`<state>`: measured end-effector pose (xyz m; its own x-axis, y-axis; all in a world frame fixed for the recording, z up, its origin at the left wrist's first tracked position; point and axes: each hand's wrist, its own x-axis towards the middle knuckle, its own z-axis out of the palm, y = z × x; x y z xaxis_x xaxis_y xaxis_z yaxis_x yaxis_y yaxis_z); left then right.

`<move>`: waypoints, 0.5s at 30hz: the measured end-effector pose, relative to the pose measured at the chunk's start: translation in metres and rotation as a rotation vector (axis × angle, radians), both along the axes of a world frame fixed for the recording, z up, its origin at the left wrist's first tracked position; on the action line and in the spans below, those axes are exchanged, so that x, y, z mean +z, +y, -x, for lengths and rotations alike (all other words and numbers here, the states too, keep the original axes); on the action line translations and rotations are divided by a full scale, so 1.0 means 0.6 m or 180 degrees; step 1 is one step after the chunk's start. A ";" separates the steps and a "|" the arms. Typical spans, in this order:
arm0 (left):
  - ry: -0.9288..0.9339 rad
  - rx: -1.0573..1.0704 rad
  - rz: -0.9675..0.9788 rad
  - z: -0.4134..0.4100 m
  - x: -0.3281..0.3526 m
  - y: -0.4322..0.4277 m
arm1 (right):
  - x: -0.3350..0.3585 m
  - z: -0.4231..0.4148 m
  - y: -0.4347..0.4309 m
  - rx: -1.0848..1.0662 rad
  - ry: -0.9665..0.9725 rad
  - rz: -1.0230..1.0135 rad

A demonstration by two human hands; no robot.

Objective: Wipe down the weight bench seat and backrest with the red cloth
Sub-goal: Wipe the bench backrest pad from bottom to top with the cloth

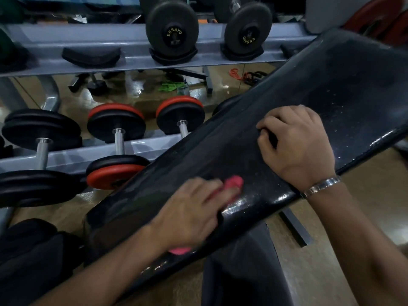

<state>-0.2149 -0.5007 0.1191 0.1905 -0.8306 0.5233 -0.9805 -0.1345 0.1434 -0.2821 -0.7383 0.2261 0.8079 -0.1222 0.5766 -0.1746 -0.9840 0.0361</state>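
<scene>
**Red cloth [235, 182] mid-wipe on backrest**

The left hand [189, 208] presses it with fairly flat, blurred fingers onto the lower bench backrest [331, 85]. The right hand [295, 149] braces the pad, fingers curled. Next, probably firm strokes up the speckled upper part.

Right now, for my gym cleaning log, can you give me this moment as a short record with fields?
surface: black bench pad, tilted, shiny near the cloth
cloth: red cloth on the pad, under the left hand
left hand: presses the cloth, motion-blurred
right hand: rests on the pad, fingers curled; any hold unclear
wrist: silver bracelet
behind: dumbbells on a grey rack
</scene>
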 end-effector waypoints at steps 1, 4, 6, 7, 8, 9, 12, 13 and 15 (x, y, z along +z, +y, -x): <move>0.0268 0.0307 0.0043 -0.024 -0.004 -0.001 | 0.000 -0.001 -0.001 -0.0016 0.0017 0.0018; 0.1386 0.1830 0.0255 -0.094 0.007 -0.033 | 0.001 0.000 -0.001 -0.0057 0.0060 -0.0004; 0.2034 0.2757 0.0344 -0.127 0.022 -0.070 | 0.000 0.001 0.000 -0.0043 0.0032 -0.0013; 0.2167 0.2987 0.0390 -0.127 0.030 -0.087 | -0.001 0.001 0.000 -0.0024 0.0011 -0.0007; 0.2111 0.3015 0.0490 -0.117 0.036 -0.102 | -0.001 0.002 0.000 -0.0004 -0.0006 -0.0001; 0.1941 0.2812 0.0632 -0.097 0.042 -0.112 | -0.001 0.003 -0.001 0.0015 -0.0021 0.0003; 0.1465 0.1469 0.0699 -0.044 0.049 -0.102 | -0.001 0.003 -0.003 0.0077 -0.0071 0.0023; 0.1394 0.1141 0.0647 -0.048 0.045 -0.090 | -0.002 0.003 -0.003 0.0100 -0.0092 0.0024; 0.1319 0.1098 0.0587 -0.087 0.036 -0.078 | -0.004 0.002 -0.003 0.0112 -0.0149 0.0033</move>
<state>-0.1628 -0.5473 0.1407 0.6548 -0.5858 0.4776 -0.7411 -0.3733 0.5581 -0.2831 -0.7398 0.2238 0.7836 -0.0880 0.6150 -0.1417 -0.9891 0.0390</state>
